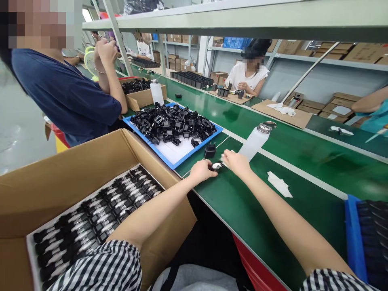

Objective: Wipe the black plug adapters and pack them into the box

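Observation:
My left hand (202,169) and my right hand (235,161) meet over a small black charger part (217,165) with a white label, pinching it from both sides on the green belt (303,161). Another black plug adapter (209,150) stands upright just beyond them. A white squeeze bottle (256,141) with a metal cap leans right behind my right hand. A blue-rimmed tray (182,155) heaped with black adapters lies further back on the left.
An open cardboard box (75,161) at my left holds rows of packed black parts. A white cloth (279,184) lies on the belt. A blue bin (353,230) sits at right. A person in blue stands at left; others sit across the belt.

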A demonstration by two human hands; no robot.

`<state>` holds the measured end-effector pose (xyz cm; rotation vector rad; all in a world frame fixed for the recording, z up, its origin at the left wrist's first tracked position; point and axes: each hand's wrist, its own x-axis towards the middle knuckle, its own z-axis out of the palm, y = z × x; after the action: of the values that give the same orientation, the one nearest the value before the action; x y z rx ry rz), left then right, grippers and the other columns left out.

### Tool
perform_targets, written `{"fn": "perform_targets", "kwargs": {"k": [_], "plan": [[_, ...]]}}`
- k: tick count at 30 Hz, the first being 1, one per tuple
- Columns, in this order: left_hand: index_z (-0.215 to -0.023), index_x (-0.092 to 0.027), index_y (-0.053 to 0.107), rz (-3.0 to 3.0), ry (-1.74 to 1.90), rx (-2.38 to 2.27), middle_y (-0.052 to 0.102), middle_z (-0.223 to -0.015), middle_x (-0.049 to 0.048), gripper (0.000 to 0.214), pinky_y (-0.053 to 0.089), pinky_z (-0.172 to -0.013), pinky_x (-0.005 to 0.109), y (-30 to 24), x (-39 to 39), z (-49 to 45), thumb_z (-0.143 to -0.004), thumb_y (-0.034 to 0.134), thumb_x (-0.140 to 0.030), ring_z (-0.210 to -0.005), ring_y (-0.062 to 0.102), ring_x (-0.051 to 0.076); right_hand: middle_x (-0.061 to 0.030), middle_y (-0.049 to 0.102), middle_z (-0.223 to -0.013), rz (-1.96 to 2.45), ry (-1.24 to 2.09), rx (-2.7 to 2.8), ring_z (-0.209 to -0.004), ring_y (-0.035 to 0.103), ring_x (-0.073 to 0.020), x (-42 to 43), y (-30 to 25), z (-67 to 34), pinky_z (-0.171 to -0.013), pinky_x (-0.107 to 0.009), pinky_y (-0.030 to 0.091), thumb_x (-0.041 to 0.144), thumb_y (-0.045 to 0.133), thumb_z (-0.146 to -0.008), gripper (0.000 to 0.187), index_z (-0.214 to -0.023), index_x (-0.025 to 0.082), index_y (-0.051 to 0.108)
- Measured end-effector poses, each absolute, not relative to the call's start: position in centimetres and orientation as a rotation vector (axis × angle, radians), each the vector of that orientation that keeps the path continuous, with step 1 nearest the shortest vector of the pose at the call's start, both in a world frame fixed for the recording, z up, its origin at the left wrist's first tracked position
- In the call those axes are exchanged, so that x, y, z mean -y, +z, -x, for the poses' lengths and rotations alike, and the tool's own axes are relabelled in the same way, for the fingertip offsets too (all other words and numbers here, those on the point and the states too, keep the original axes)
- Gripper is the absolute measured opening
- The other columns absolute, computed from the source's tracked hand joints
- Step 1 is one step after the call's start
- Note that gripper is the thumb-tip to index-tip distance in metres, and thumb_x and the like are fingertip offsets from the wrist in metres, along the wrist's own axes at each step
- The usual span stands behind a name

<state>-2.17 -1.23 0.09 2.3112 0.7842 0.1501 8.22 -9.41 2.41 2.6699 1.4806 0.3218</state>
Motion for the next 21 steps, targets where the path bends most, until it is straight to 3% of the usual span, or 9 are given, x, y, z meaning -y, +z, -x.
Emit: {"fn": "perform_targets", "kwargs": {"k": [9, 16, 19, 21], "plan": [[-0.072, -0.019, 0.053, -2.348, 0.129, -0.729, 0.058, -0.074, 0.0002, 0.025, 0.039, -0.055, 0.023, 0.1, 1.0, 2.2, -0.053, 0.057, -0.034, -0.067, 0.054, 0.016, -0.0011, 0.055, -0.067, -2.648, 0.353, -1.726, -0.057, 0.052, -0.0153, 8.9, 1.9, -6.3, -0.042, -0.022, 0.02, 0.031, 0.034, -0.081, 0.021, -0.077, 0.02, 0.051], [-0.08, -0.02, 0.055, -2.367, 0.076, -0.743, 0.059, -0.081, 0.0005, 0.032, 0.041, -0.061, 0.024, 0.5, 1.1, 2.3, -0.052, 0.059, -0.035, -0.073, 0.054, 0.016, -0.0027, 0.054, -0.068, -2.778, 0.172, -1.391, -0.058, 0.051, -0.0158, 11.4, 1.2, -10.3, -0.041, -0.021, 0.021, 0.029, 0.037, -0.081, 0.02, -0.077, 0.019, 0.053], [-0.087, -0.02, 0.055, -2.474, 0.02, -0.762, 0.059, -0.084, 0.0022, 0.038, 0.041, -0.061, 0.025, 1.8, -0.4, 2.6, -0.05, 0.062, -0.027, -0.075, 0.054, 0.019, -0.0049, 0.052, -0.072, -2.804, 0.066, -1.312, -0.06, 0.051, -0.0159, 12.3, 1.9, -10.5, -0.041, -0.021, 0.025, 0.034, 0.036, -0.08, 0.027, -0.071, 0.019, 0.056], [-0.092, -0.019, 0.054, -2.528, 0.078, -0.864, 0.058, -0.088, 0.0052, 0.035, 0.041, -0.064, 0.027, 2.9, -2.4, 2.6, -0.057, 0.056, -0.019, -0.079, 0.053, 0.021, -0.0062, 0.052, -0.076, -2.841, 0.088, -1.283, -0.063, 0.051, -0.0166, 12.6, 2.6, -10.2, -0.04, -0.021, 0.026, 0.032, 0.037, -0.079, 0.025, -0.072, 0.019, 0.058]]}}
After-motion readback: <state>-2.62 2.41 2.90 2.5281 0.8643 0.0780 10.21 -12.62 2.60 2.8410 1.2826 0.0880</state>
